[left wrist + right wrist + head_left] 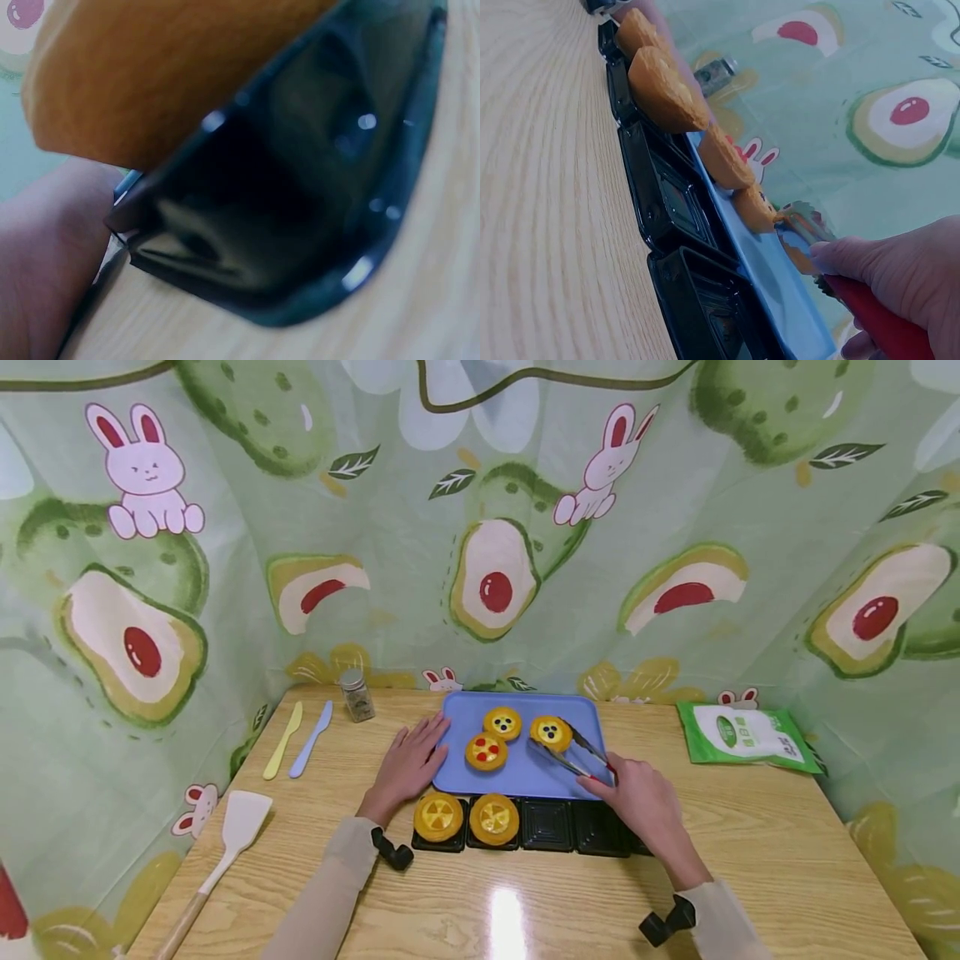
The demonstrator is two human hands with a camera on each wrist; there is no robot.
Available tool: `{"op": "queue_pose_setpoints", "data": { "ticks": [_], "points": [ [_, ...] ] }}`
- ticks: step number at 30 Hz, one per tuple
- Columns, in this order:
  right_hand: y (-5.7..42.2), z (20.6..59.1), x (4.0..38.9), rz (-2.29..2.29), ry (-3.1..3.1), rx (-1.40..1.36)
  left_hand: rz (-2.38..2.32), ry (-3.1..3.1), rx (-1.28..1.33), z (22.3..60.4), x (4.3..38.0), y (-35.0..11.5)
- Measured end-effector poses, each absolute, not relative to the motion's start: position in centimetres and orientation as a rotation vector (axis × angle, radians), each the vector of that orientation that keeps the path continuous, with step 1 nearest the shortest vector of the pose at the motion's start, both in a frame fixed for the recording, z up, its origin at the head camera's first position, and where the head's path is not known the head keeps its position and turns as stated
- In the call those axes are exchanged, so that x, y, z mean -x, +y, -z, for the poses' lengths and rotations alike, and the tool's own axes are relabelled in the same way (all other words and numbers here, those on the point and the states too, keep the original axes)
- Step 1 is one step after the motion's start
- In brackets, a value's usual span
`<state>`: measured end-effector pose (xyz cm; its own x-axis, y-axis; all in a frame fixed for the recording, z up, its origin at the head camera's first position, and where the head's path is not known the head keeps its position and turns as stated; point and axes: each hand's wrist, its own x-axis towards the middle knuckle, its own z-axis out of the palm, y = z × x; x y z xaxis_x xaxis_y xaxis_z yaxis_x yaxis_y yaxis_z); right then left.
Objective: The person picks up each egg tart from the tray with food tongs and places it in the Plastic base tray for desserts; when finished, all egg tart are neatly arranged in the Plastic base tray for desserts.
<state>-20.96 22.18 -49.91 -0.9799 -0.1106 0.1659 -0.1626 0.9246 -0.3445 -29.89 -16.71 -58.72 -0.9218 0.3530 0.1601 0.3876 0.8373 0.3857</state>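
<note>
right hand (637, 797) fingers clenched on tongs (573, 752) straddling tart (551, 732) on blue tray (465, 718) | left hand (408, 764) released, flat at tray's left edge | risk: loose pinch drops tart short of black cups (546, 824) before tray

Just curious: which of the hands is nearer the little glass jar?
Left. The left hand rests on the blue tray's left edge, near the jar; the right hand holds tongs farther right.
</note>
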Motion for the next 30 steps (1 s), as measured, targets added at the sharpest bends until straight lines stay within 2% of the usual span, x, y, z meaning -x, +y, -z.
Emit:
{"op": "queue_pose_setpoints", "data": {
  "ticks": [14,30],
  "points": [
    [22.2,48.8,18.6,-0.526,-2.958,-0.242,0.656,-2.943,0.590,58.4,29.8,-16.6],
    [22.5,47.8,14.2,-0.541,-3.000,-0.225,0.660,-2.927,0.599,58.3,29.7,-16.6]
  ]
}}
